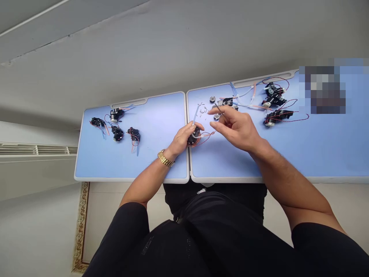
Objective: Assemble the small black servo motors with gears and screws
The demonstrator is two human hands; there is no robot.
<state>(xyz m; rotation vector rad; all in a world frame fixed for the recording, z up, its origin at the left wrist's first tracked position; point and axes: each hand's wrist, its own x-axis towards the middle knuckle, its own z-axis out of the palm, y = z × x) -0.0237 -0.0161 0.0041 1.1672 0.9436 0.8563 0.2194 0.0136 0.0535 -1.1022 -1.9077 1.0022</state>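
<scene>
My left hand point(183, 140) is shut around a small black motor assembly point(193, 136), with clear tubing and thin red wire trailing from it. My right hand point(235, 129) is above the right desk panel and pinches a thin dark tool point(219, 109), possibly tweezers, between thumb and fingers. Just beyond the tool lie several tiny screws point(203, 109), a small round bearing point(212, 99) and a black bracket part point(227, 102). A second bearing point(216, 116) sits partly behind my right fingers.
Several wired black assemblies point(117, 123) stand on the left panel point(155, 154), and more point(273, 104) on the right panel point(276, 154), with tubing among them. A pixelated patch point(323, 90) covers the far right corner. A gold wristwatch point(165, 157) circles my left wrist.
</scene>
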